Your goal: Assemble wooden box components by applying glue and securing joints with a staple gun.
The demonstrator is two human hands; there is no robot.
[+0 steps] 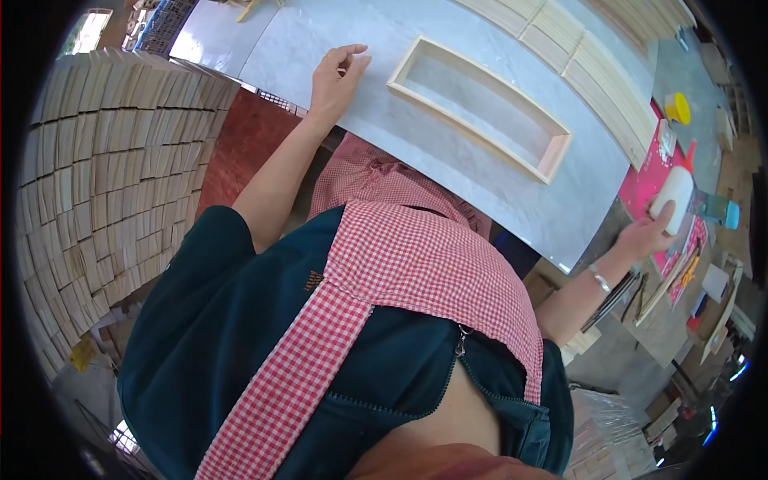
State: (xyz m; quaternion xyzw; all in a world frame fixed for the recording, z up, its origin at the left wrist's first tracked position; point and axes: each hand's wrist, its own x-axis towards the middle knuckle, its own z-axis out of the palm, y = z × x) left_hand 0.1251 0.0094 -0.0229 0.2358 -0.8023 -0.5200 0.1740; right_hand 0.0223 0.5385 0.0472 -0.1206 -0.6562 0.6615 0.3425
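A narrow rectangular frame of pale wood (472, 132) lies flat on the grey marbled tabletop (296, 56); the tabletop's surface shows inside it. Just left of the frame, my left hand (336, 80) is raised over the table with loosely bent fingers, a gap between thumb and forefinger and nothing visible in them. Out at the right, beyond the table's corner, my right hand (650, 232) is wrapped round a white squeeze bottle (674, 196) with a red nozzle, probably a glue bottle. The bottle stands nozzle up, tilted a little.
Long wooden strips (592, 88) lie in rows along the table's far side. Tall stacks of wooden pieces (112, 152) stand at the left. On the right are a pink sheet (640, 188), a yellow tub (678, 108) and a clear bottle with a turquoise cap (731, 214).
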